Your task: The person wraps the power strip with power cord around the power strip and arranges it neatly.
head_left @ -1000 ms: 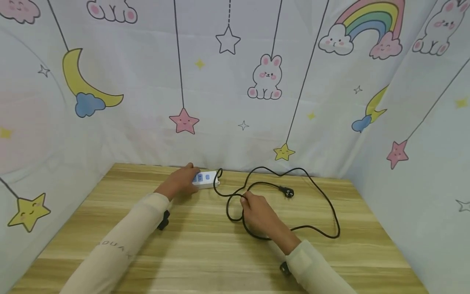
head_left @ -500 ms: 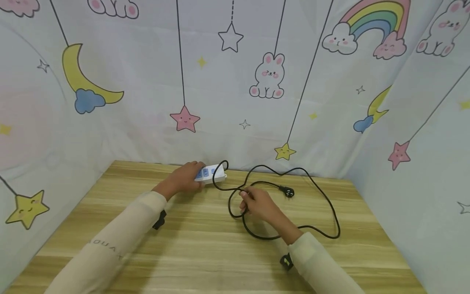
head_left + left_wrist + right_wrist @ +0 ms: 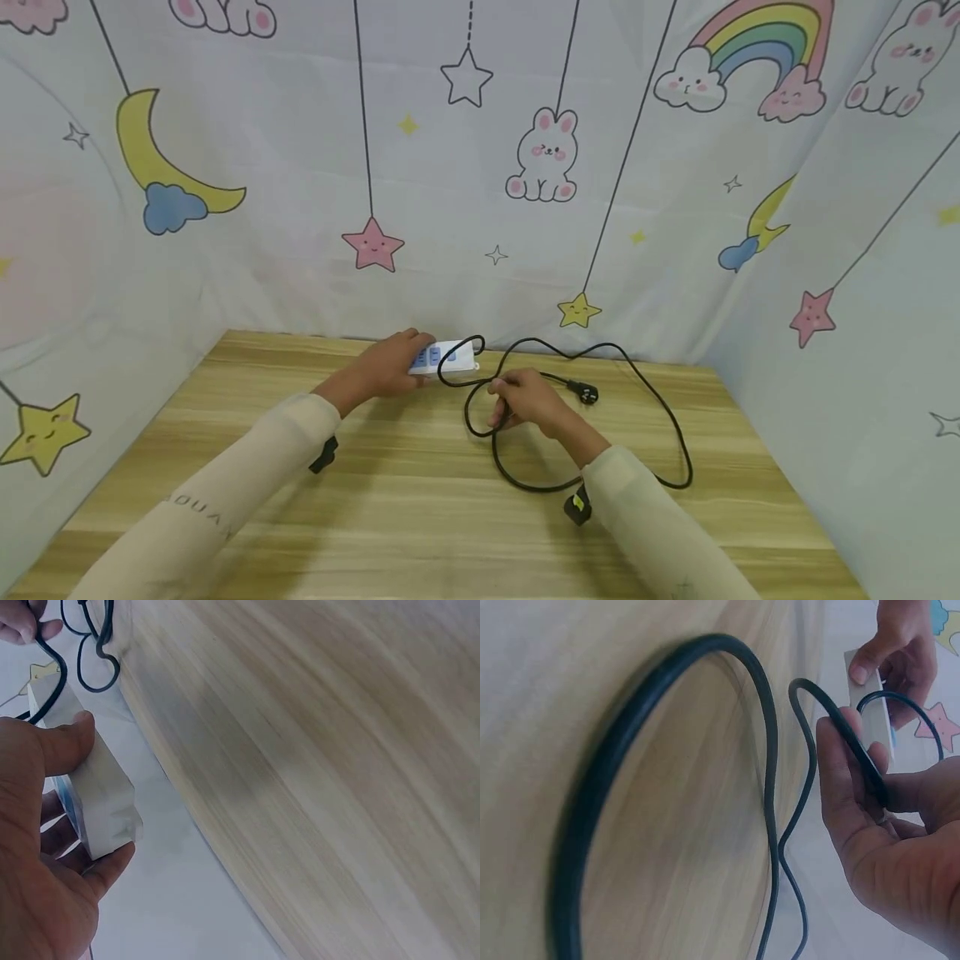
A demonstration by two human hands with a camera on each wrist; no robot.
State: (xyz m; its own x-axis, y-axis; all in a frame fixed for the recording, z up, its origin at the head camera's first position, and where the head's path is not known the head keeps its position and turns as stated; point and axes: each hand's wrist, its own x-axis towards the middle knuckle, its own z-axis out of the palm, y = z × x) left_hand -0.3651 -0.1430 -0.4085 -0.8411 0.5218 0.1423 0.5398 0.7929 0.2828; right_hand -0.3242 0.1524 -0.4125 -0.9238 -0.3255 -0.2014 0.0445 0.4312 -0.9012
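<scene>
At the table's back edge the left hand point(image 3: 390, 364) grips the left end of a white power strip point(image 3: 457, 357) with blue sockets. In the left wrist view the thumb lies along one side of the strip point(image 3: 97, 787) and the fingers curl round the other. The right hand point(image 3: 534, 400) pinches the black cord point(image 3: 517, 486) just right of the strip. Between its thumb and fingers the cord point(image 3: 855, 746) passes in the right wrist view. The cord's plug point(image 3: 583, 392) lies on the table right of this hand.
Loops of cord spread over the right half of the wooden table point(image 3: 420, 517). White curtains point(image 3: 300, 275) printed with stars, moons and rabbits stand behind and at both sides. A dark wrist device point(image 3: 578, 505) hangs beneath the right sleeve.
The left hand and the power strip have moved to the right. The right hand has shifted slightly up and away, and the small cord loops beside it have changed shape.
</scene>
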